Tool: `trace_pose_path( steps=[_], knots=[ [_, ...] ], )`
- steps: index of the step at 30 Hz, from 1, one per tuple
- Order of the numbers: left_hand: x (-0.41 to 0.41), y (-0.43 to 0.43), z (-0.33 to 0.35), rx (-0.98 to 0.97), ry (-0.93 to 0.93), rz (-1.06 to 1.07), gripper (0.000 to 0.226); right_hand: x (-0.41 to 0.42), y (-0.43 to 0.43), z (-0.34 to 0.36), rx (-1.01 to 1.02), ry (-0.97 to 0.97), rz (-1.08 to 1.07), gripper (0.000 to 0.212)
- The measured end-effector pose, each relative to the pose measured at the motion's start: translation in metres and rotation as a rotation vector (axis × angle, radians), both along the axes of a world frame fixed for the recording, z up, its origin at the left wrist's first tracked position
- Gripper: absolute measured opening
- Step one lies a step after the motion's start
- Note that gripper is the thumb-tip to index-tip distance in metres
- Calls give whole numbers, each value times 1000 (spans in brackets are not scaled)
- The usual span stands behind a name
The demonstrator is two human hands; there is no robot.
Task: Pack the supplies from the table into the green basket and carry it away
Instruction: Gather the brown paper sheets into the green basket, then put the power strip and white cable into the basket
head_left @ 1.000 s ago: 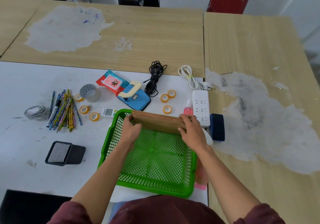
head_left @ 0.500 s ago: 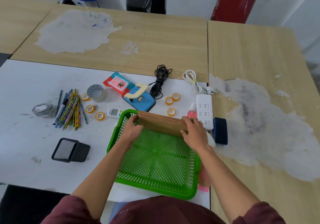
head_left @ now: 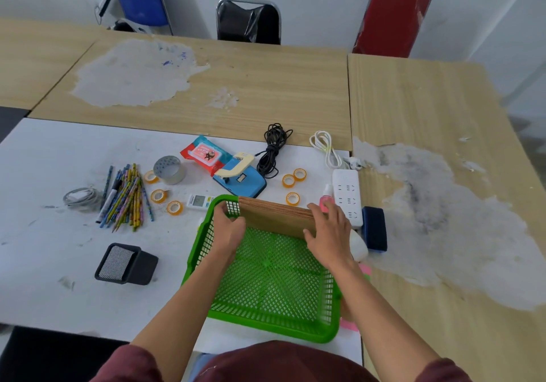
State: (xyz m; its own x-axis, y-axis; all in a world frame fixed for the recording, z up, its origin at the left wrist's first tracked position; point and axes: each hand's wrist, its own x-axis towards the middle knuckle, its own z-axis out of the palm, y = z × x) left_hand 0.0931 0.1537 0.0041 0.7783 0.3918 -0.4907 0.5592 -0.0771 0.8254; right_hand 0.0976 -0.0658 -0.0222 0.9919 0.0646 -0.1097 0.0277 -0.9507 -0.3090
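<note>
Green mesh basket (head_left: 266, 287) at tabletop's near edge, left hand (head_left: 229, 228) and right hand (head_left: 329, 234) gripping brown envelope stack (head_left: 274, 216) upright against basket's far wall

Both hands reach forward, left (head_left: 229, 228) fingers curled, right (head_left: 328, 231) fingers spread.

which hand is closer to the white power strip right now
Right. The right hand holds the brown stack's end just beside the white power strip; the left hand is at the stack's far end, across the green basket.
</note>
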Motion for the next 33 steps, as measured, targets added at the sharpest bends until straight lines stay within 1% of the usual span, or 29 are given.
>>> trace_pose_path(
  steps=[1, 3, 4, 5, 7, 9, 11, 13, 15, 16, 18, 20, 22, 23, 26, 28, 30, 33],
  knots=[
    [0, -1, 1, -3, -3, 2, 66, -2, -2, -1, 13, 4, -15, 63],
    [-1, -6, 1, -1, -12, -71, 67, -6, -7, -2, 35, 28, -22, 63],
    [-2, -7, 0, 29, -31, -72, 71, -6, -8, -2, 48, 43, -6, 64],
    [-2, -9, 1, 91, -58, -51, 76, -7, -9, -2, 66, 51, 5, 66],
    [-3, -22, 6, 301, -166, -82, 83, -8, -15, -3, 106, 52, -13, 67],
    [-2, -38, 12, 535, -316, -278, 82, -8, -21, -6, 143, 37, -35, 66],
    [1, -55, 14, 702, -385, -550, 82, -8, -26, -7, 197, -27, -37, 59],
    [6, -70, 11, 793, -362, -797, 87, -6, -30, -5, 274, -109, -63, 54],
    [13, -81, 5, 894, -320, -974, 95, -3, -35, -4, 345, -191, -146, 50],
    [17, -88, 3, 942, -293, -1041, 100, -1, -40, -5, 369, -207, -214, 46],
    [28, -96, -3, 1026, -229, -1137, 110, 5, -52, -9, 388, -181, -350, 35],
    [38, -99, -10, 1115, -181, -1196, 113, 11, -64, -12, 380, -139, -414, 29],
    [48, -100, -17, 1181, -140, -1242, 106, 19, -76, -13, 364, -93, -427, 28],
    [53, -100, -21, 1183, -110, -1259, 98, 25, -81, -13, 348, -68, -424, 29],
    [64, -97, -27, 1127, -41, -1284, 57, 48, -87, -14, 276, 6, -415, 36],
    [68, -94, -31, 1084, -59, -1270, 34, 67, -86, -14, 237, 89, -426, 43],
    [67, -92, -33, 1058, -118, -1232, 24, 84, -83, -15, 200, 187, -443, 49],
    [68, -93, -37, 1046, -152, -1197, 21, 104, -79, -29, 97, 355, -411, 67]
  ],
)
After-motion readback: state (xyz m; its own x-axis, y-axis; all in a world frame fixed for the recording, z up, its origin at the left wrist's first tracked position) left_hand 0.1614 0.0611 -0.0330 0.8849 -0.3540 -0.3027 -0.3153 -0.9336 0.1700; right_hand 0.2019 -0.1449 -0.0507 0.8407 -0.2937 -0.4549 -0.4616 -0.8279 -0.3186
